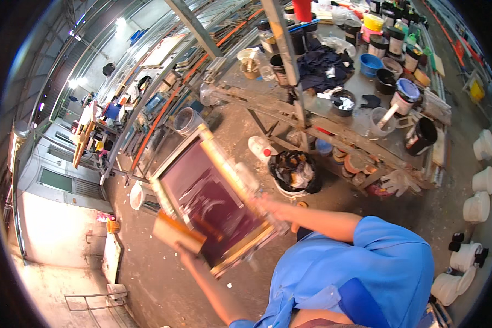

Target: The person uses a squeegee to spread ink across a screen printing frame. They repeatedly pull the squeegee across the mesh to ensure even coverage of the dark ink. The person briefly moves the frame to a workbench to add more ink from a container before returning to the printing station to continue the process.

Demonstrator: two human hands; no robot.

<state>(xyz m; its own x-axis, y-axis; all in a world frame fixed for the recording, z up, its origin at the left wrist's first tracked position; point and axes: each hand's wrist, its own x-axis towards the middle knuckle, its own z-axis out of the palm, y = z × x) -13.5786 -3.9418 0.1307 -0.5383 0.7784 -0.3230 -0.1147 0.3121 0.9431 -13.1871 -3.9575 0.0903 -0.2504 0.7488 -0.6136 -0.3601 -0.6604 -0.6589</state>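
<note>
A screen-printing frame (pixel 205 183) with a dark purple mesh and pale, yellow-taped edges is held tilted in front of me. My right hand (pixel 271 208) is closed on its right edge. My left hand (pixel 187 257) grips a wide squeegee (pixel 179 232) with an orange-brown face and a paler strip, by its lower edge. The squeegee overlaps the frame's lower left corner; whether the two touch I cannot tell. Both hands are slightly blurred, and some of the fingers are hidden.
A metal-framed workbench (pixel 344 128) with paint tubs and dark cloths stands ahead right. Below it is a rubbish bin (pixel 293 172) with a black liner. A clear bucket (pixel 187 120) stands beyond the frame. White tubs (pixel 476 206) line the right wall; long racks (pixel 164 109) run far left.
</note>
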